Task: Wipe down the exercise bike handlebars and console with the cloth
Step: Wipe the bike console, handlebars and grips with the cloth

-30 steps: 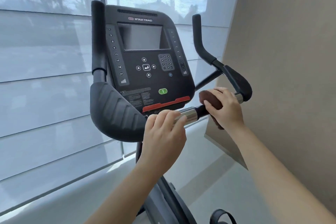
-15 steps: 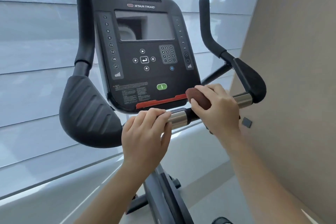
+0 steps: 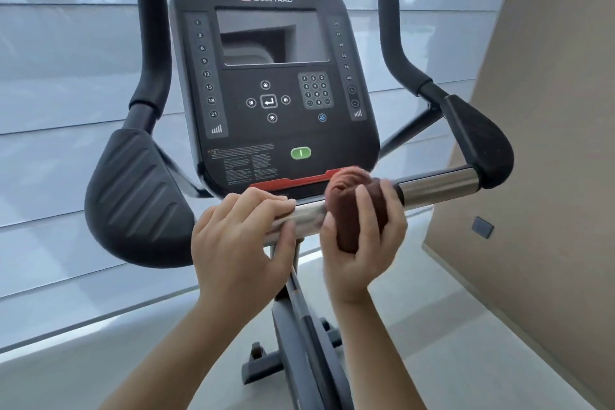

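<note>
The exercise bike's black console [image 3: 276, 83] faces me, with a dark screen, keypad and green button. Below it runs the chrome handlebar [image 3: 439, 183], ending in black elbow pads at left [image 3: 133, 196] and right [image 3: 479, 146], with upright black grips above them. My left hand [image 3: 239, 243] is wrapped around the chrome bar under the console. My right hand [image 3: 362, 246] holds a bunched brown cloth [image 3: 349, 210] pressed around the bar just right of my left hand.
A beige wall [image 3: 549, 143] stands close on the right. Large windows with translucent blinds [image 3: 66, 76] lie behind the bike. The bike's grey frame post [image 3: 306, 343] drops to the pale floor between my forearms.
My right hand has slid the cloth leftward along the chrome bar, closer to my left hand, baring more of the bar's right end. The view has shifted so the bike sits more centred.
</note>
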### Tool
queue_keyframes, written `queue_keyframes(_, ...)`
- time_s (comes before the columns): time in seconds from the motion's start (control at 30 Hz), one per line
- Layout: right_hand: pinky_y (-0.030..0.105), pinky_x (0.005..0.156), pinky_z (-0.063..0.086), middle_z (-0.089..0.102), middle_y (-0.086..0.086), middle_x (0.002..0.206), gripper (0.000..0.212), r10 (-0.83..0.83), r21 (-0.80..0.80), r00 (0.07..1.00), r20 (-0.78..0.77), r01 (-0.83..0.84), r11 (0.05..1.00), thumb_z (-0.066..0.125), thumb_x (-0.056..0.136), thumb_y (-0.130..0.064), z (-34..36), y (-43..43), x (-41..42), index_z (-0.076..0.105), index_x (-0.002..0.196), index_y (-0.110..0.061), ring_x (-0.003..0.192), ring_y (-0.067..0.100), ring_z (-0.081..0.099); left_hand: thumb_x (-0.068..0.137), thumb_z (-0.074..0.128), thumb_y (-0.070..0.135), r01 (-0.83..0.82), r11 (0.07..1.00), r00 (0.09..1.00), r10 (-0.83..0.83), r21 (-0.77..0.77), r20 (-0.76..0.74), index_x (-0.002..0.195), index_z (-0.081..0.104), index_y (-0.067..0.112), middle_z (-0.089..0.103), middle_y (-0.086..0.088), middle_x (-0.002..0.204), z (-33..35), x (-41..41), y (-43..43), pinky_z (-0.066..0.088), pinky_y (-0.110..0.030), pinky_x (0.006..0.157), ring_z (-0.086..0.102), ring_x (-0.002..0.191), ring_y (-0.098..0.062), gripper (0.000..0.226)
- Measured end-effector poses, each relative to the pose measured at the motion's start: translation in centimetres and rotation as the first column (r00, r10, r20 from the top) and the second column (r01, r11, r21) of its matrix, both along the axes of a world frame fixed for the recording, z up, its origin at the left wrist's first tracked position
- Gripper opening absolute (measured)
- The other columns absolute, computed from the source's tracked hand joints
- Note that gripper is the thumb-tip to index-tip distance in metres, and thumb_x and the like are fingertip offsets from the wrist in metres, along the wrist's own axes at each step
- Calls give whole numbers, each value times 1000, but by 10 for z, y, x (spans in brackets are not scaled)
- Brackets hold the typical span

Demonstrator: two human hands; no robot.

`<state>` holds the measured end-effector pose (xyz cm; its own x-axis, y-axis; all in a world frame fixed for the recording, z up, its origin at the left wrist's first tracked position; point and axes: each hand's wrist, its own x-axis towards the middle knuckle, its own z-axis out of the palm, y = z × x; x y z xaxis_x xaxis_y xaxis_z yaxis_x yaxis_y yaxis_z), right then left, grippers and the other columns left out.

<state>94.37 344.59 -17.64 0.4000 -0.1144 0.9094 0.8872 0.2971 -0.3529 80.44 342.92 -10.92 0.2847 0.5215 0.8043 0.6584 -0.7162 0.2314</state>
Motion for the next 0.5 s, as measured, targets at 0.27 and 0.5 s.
queue_keyframes(0.27,36,89,49,59,25,114,35,-177,-151,971,163,202,968,62,87,-28,16,-24,92,57,115,-7,101,32,55,82,55,23,217,974,976,-218,-68,3,92,71,15,68,2,98,8,40,-15,40,-35,80,58,93,-21,21)
queue_keyframes(0.5,20,91,35,60,20,116,41,-116,-426,983,143,167,889,54,87,-31,51,-46,137,59,120,-6,100,34,59,75,74,21,90,993,989,-99,-82,-111,85,72,20,71,7,88,8,61,-5,38,-28,67,64,79,-20,10)
